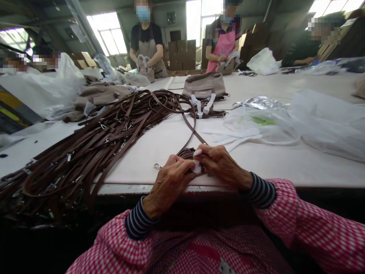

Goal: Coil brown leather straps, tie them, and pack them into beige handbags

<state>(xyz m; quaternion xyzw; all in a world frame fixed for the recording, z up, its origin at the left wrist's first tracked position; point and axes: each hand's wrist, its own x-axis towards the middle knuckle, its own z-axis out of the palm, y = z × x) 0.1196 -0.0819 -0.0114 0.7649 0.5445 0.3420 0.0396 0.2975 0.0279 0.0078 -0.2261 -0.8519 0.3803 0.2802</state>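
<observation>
A coiled dark-brown strap [186, 153] of leather-like material lies at the near edge of the white-covered table [134, 163], beneath both hands. Left hand [170, 182]: grip closed, fingertips on a short white strip [196, 168] at the coil. Right hand [222, 164]: grip pinched on the strip's upper end. A silver metal clasp [157, 166] protrudes beside the left hand. To the left, a large heap of long dark-brown straps [122, 129] overhangs the table edge. Beyond the coil stands a taupe fabric bag [203, 84]; to the right lie flat white strips [236, 135].
</observation>
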